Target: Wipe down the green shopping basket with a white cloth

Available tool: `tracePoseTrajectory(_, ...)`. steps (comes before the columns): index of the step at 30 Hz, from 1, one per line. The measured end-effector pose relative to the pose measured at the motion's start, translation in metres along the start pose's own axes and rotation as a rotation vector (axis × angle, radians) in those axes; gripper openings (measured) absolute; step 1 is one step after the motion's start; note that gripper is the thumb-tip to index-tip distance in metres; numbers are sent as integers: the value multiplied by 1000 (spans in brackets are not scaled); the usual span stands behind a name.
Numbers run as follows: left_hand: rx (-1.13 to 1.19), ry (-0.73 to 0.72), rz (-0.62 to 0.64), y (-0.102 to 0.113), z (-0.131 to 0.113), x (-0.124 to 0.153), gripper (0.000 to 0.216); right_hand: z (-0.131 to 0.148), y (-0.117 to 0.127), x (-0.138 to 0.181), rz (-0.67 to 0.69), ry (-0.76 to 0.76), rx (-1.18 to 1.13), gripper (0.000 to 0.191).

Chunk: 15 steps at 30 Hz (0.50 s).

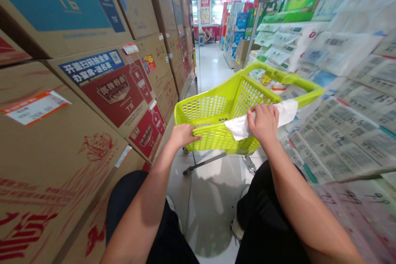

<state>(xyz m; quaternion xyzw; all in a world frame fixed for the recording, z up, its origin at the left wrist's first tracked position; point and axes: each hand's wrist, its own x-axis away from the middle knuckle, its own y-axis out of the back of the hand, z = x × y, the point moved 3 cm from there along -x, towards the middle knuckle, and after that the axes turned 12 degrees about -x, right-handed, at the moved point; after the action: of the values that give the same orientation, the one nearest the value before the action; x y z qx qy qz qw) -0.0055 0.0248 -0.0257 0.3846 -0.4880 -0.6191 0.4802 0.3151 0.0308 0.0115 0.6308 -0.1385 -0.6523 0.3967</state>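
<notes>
A lime-green shopping cart point(210, 139) with a perforated plastic basket stands right in front of my knees, turned sideways, on grey legs with casters. My left hand point(183, 135) is wrapped over the basket's rim at its near left corner. On the right part of the near rim, my right hand point(265, 121) presses a white cloth point(287, 112) against the plastic, its fingers curled over it. The cloth drapes along the rim on both sides of that hand. No goods show inside the basket.
Stacked cardboard cartons point(105, 140) with price tags wall the left side. Wrapped paper packs point(349, 128) are piled on the right, close to the cart's handle. A tiled floor point(213, 68) runs ahead between them towards more displays. A grey metal post point(255, 24) rises behind the cart.
</notes>
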Motion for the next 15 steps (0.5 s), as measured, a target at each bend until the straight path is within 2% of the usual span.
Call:
tracePoseTrajectory(2, -7, -4, 6, 0, -3, -1, 51, 13, -3, 6, 29, 35, 12, 44)
tracePoseTrajectory(7, 2, -19, -37, 3, -12, -3, 49, 83, -24, 32, 204, 234, -116, 47)
tracePoseTrajectory(9, 10, -22, -49, 4, -12, -2, 46, 98, -29, 36, 227, 278, -164, 48)
tracePoseTrajectory(12, 4, -26, -47, 4, -8, -2, 48, 89, -29, 31, 194, 253, -160, 41)
tracePoseTrajectory(15, -12, -27, -36, 2, -1, -3, 52, 52, -22, 19, 96, 154, -85, 38)
